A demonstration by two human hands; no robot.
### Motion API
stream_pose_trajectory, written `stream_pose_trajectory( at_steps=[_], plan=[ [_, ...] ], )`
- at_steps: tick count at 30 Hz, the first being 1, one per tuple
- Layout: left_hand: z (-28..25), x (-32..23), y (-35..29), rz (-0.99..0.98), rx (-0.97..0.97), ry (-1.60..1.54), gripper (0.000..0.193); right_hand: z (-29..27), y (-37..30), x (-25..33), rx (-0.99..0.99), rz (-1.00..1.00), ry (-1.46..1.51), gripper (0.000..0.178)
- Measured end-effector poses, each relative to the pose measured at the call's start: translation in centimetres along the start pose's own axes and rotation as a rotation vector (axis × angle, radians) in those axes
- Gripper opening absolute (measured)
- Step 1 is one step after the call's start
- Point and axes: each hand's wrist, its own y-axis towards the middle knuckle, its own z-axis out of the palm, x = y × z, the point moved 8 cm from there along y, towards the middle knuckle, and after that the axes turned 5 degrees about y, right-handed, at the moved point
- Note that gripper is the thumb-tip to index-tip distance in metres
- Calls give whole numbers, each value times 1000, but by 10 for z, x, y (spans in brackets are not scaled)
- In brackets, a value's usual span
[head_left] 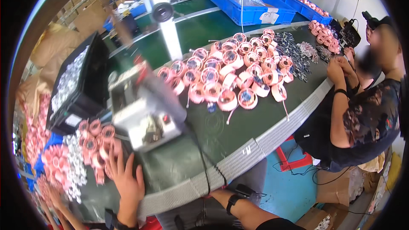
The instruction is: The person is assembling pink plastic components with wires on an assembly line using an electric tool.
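My left hand (127, 183) is open, fingers spread, at the left part of the green work table (170, 168). Its fingertips reach the edge of a small heap of pink ring-shaped rolls (97, 142); I cannot tell whether they touch. Just beyond this hand stands a grey and white bench machine (147, 106) with a red button, blurred. My right hand (215, 195) goes in under the table's front edge, its fingers hidden; a black band circles the wrist. In mid-table lies a big pile of pink rolls (211, 74), some with thin tails hanging out.
Dark small parts (290, 53) lie right of the pile. Blue bins (238, 6) stand behind; a black crate (76, 85) of whitish pieces tilts at left. A co-worker (366, 110) sits at right. Black cables (204, 157) cross the grey table edge (251, 153). Another person's arms (59, 206) show lower left.
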Motion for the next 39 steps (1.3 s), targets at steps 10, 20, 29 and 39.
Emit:
stream_pose_trajectory(
  at_steps=[10, 20, 29, 39],
  plan=[
    [16, 10, -2, -35, 33, -1, 35, -72, -54, 56, 27, 117, 311, 53],
    [-23, 17, -27, -34, -117, -325, 17, -116, -94, -3, 96, 67, 97, 53],
    [-23, 6, -246, -210, 13, -595, 10, -130, -248, -163, -796, -42, -37, 25],
    [139, -88, -516, -1507, 1016, -1353, 38, -258, -141, -347, -397, -22, -122, 27]
  ],
)
